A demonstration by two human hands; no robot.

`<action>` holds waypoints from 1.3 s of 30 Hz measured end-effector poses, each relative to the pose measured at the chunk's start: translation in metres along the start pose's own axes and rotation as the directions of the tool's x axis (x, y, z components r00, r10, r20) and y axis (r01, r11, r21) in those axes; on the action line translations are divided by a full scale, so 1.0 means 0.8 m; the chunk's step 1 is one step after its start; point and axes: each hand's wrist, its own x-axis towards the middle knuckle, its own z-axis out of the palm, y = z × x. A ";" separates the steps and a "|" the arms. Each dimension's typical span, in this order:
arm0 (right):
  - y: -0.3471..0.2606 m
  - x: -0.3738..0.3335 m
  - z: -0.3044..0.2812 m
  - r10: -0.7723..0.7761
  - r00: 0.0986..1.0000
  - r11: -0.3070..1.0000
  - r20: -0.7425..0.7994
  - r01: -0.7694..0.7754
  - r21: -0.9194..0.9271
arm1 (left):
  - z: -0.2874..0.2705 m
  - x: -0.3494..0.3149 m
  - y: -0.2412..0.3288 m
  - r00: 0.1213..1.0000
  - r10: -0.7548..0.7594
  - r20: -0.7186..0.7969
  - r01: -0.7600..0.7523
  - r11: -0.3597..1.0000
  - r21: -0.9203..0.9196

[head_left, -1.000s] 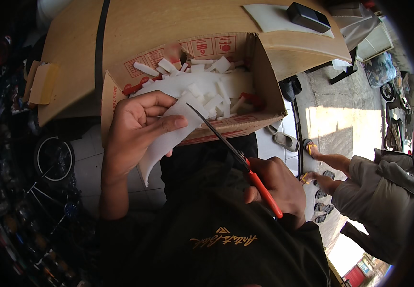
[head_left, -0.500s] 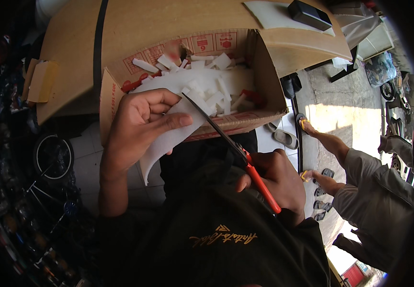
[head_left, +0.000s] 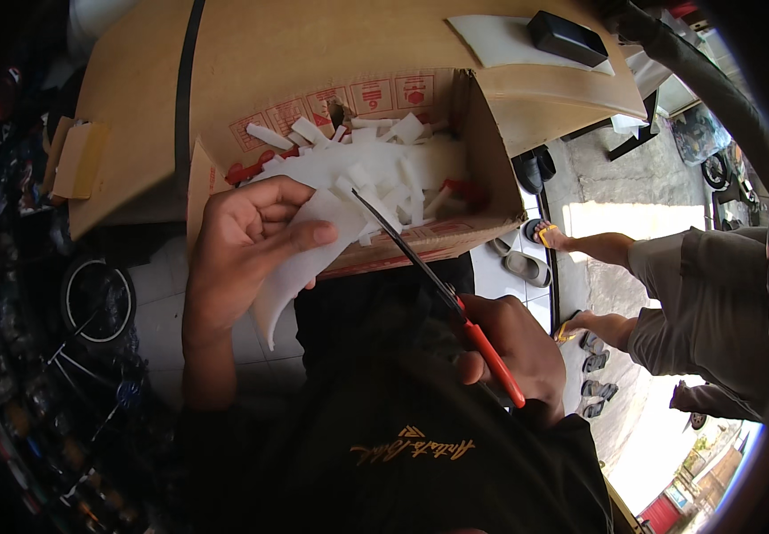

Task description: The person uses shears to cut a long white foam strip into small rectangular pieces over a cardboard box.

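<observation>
My left hand pinches a white foam sheet between thumb and fingers; its lower end hangs down in a curve. In my right hand is a pair of scissors with red handles and dark blades. The blades point up and left, their tips just right of the sheet's upper edge and apart from it. Behind both hands stands an open cardboard box. Inside it lie several cut white foam strips, a larger white foam piece and some red things.
Behind the box, a brown table carries a black box-shaped object on a white sheet. A bicycle wheel shows at left. At right, a person in shorts stands near sandals on the floor.
The scissors' tips have come away from the foam sheet, a little to the right and down. At right, the other person has shifted position, and a dark sleeve-like shape shows at the top right.
</observation>
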 end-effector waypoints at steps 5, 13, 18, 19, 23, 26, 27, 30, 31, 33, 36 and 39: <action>-0.001 0.003 -0.001 0.017 0.999 1.000 0.041 -0.016 -0.019 | 0.009 0.003 -0.004 0.999 0.030 -0.033 -0.031 0.999 -0.026; -0.005 0.007 0.006 0.027 0.999 0.996 0.027 -0.025 -0.085 | 0.015 0.007 -0.010 0.996 0.084 -0.020 -0.085 0.995 -0.048; -0.013 0.008 0.004 0.066 0.998 0.994 0.014 -0.064 -0.091 | 0.012 0.009 -0.008 0.998 0.060 0.010 -0.059 0.996 -0.061; -0.014 0.008 0.004 0.070 0.998 0.993 0.011 -0.068 -0.099 | 0.011 0.009 -0.009 0.998 0.061 0.018 -0.060 0.996 -0.070; -0.018 0.009 0.002 0.077 0.997 0.991 0.001 -0.077 -0.107 | 0.010 0.012 -0.014 0.996 0.089 0.021 -0.088 0.994 -0.061; -0.008 0.009 0.011 -0.012 0.993 0.998 -0.120 0.005 -0.056 | 0.011 0.013 -0.014 0.997 0.074 0.020 -0.073 0.997 -0.035; -0.009 0.010 0.010 0.004 0.992 0.999 -0.124 -0.010 -0.052 | 0.011 0.014 -0.011 0.998 0.065 0.022 -0.064 0.998 -0.029; -0.011 0.010 0.008 0.050 0.990 0.998 -0.134 -0.054 -0.029 | 0.011 0.007 -0.003 0.999 0.026 0.022 -0.026 1.000 -0.006; -0.010 0.010 0.008 0.065 0.989 0.998 -0.134 -0.068 -0.016 | 0.008 0.005 0.000 0.999 0.003 0.038 -0.004 1.000 0.013; -0.010 0.009 0.007 0.067 0.988 0.997 -0.141 -0.070 -0.015 | 0.000 0.001 0.003 0.997 -0.050 0.065 0.047 0.998 0.052; -0.011 0.009 0.008 0.024 0.987 0.999 -0.161 -0.029 -0.026 | -0.002 0.003 -0.002 0.997 -0.015 0.072 0.011 0.998 0.057; -0.005 0.009 0.012 -0.008 0.982 1.000 -0.187 0.008 -0.004 | 0.001 0.002 0.001 0.998 -0.001 0.066 -0.003 0.998 0.062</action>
